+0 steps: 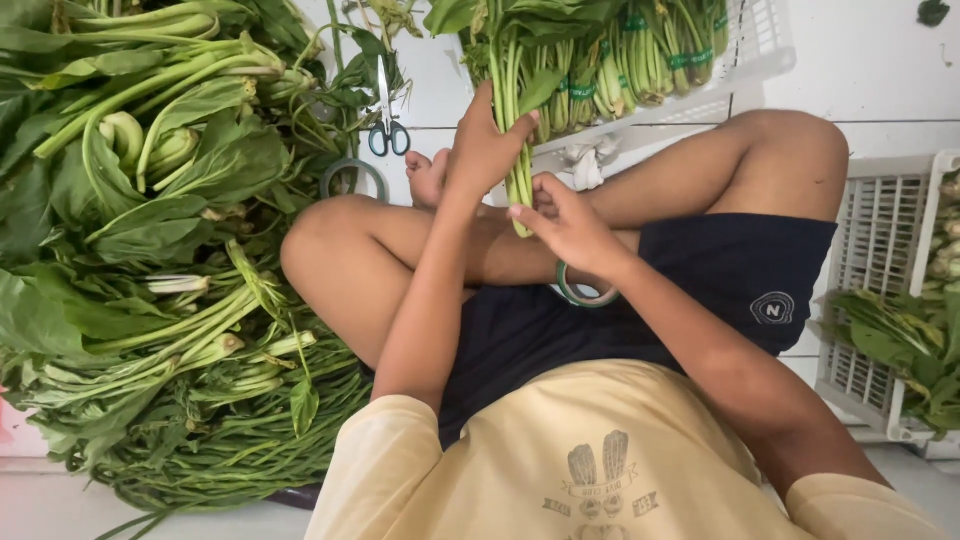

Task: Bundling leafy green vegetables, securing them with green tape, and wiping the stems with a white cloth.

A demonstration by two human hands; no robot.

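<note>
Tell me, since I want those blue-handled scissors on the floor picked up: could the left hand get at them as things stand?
Probably not at once: the left hand is wrapped around a bunch of green stems. The scissors lie uncovered on the white floor just beyond it, beside the heaped greens.

Tape roll [585, 292] half hidden under right wrist, bundle's [517, 150] leaf tops cut off by top edge

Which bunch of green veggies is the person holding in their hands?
The loose bunch of stalks in the middle, gripped by the left hand with the right hand at its cut ends. The bunches in the white crate already wear green bands.
</note>
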